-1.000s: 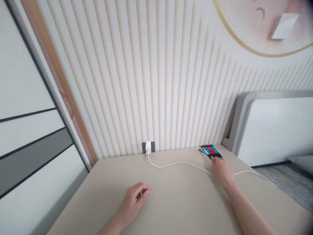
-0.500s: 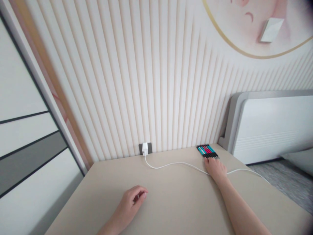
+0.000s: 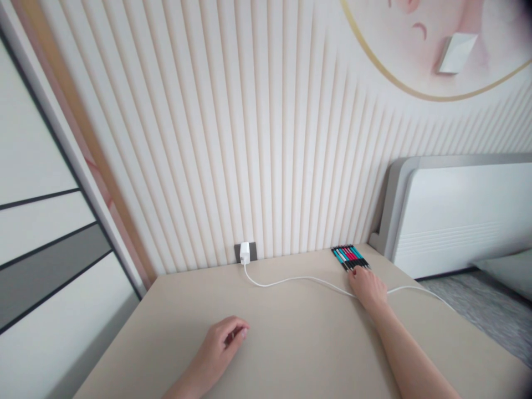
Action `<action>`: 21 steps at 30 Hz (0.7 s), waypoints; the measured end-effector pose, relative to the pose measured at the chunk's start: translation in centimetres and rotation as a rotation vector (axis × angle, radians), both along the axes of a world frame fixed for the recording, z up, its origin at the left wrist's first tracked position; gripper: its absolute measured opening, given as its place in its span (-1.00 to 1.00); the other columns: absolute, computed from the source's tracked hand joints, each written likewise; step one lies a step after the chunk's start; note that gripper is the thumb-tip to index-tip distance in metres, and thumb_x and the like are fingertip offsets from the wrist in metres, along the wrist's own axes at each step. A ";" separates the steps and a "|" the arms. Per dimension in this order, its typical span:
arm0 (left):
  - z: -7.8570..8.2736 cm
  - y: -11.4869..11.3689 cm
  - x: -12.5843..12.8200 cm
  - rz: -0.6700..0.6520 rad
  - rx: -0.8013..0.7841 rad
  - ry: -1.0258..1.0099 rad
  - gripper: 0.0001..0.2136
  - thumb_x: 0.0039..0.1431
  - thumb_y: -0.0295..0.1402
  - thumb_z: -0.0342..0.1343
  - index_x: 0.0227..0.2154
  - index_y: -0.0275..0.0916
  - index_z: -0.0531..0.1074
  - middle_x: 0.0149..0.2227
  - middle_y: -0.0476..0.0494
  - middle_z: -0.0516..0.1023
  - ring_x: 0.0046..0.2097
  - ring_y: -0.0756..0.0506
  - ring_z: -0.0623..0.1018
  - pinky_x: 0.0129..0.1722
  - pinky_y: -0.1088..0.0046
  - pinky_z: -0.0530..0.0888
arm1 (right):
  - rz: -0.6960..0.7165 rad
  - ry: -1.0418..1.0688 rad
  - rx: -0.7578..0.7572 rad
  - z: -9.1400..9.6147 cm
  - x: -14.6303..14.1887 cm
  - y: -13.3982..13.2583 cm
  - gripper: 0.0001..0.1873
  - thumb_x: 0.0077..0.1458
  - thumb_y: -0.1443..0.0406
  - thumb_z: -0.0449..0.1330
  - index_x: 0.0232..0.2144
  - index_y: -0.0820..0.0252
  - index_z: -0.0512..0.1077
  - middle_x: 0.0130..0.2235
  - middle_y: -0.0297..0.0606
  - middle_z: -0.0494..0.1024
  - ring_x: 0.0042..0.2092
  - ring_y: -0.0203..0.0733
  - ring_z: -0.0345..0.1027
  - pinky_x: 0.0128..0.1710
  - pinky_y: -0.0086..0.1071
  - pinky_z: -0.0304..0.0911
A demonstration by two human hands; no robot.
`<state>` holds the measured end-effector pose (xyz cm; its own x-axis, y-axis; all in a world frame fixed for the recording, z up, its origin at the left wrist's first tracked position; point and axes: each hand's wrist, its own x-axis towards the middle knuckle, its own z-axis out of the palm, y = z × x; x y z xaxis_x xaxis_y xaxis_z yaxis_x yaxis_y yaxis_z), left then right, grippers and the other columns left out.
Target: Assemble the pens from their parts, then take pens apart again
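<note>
A row of several pens [image 3: 348,255], teal, red and black, lies side by side at the far right of the beige table [image 3: 291,343], close to the wall. My right hand [image 3: 367,287] is stretched out to them, its fingertips on their near ends; the fingers curl downward and hide what they touch. My left hand [image 3: 222,343] rests on the table at the near left, fingers loosely curled with nothing seen in them.
A white charger [image 3: 245,252] sits in a dark wall socket, and its white cable [image 3: 299,279] runs right across the table under my right hand. A grey-white bed headboard [image 3: 457,213] stands to the right. Wardrobe panels [image 3: 41,249] stand at the left.
The view has drifted slightly; my right hand stays at the pens' near ends, and the pens look more neatly lined up. My left hand has hardly moved.
</note>
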<state>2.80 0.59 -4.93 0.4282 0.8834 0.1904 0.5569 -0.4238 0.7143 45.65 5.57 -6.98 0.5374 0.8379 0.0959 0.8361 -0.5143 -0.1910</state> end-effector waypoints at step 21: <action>0.3 -0.5 0.4 -0.074 0.104 0.103 -0.78 0.30 -0.30 -0.04 -0.31 -0.18 0.50 -0.32 -0.09 0.54 -0.25 -0.07 0.50 -0.23 0.47 0.40 | -0.040 0.004 -0.008 -0.7 -0.2 0.8 -0.60 0.26 0.22 -0.05 -0.20 0.33 0.53 -0.19 0.11 0.58 -0.12 0.14 0.49 -0.20 -0.16 0.34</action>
